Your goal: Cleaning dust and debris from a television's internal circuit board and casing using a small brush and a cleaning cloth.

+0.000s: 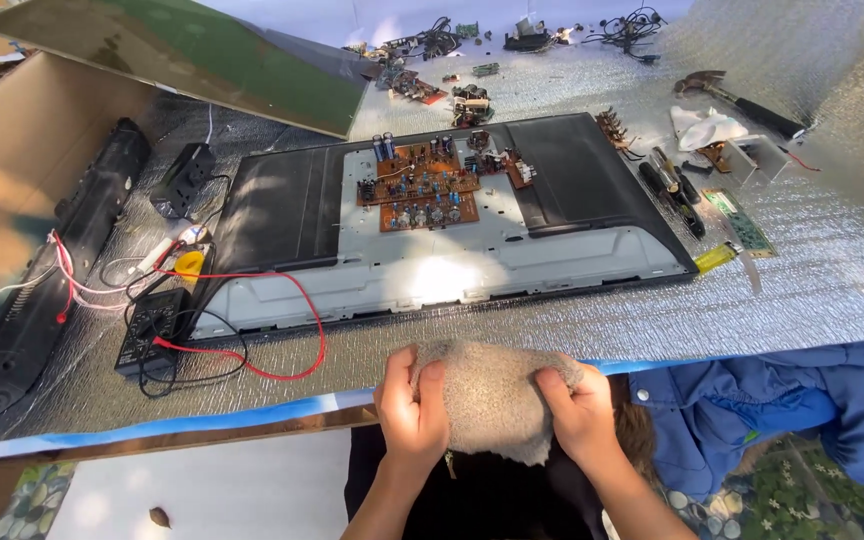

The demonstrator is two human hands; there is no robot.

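Note:
Both of my hands grip one grey-brown cloth (492, 400) at the near edge of the work surface. My left hand (410, 405) clutches its left side and my right hand (577, 408) holds its right side. Just beyond the cloth lies an opened flat-screen television back (282, 205), black plastic around a bare metal chassis (512, 250). An orange-brown circuit board (417, 187) with capacitors sits on the chassis near its far edge.
A red wire (302, 330) loops to a small black module (152, 330) at left. A long black speaker bar (42, 290) lies by a cardboard box. Hammer (742, 105), screwdrivers (677, 195), green circuit strip (742, 222) and loose parts sit right. Blue jacket (752, 400) hangs near right.

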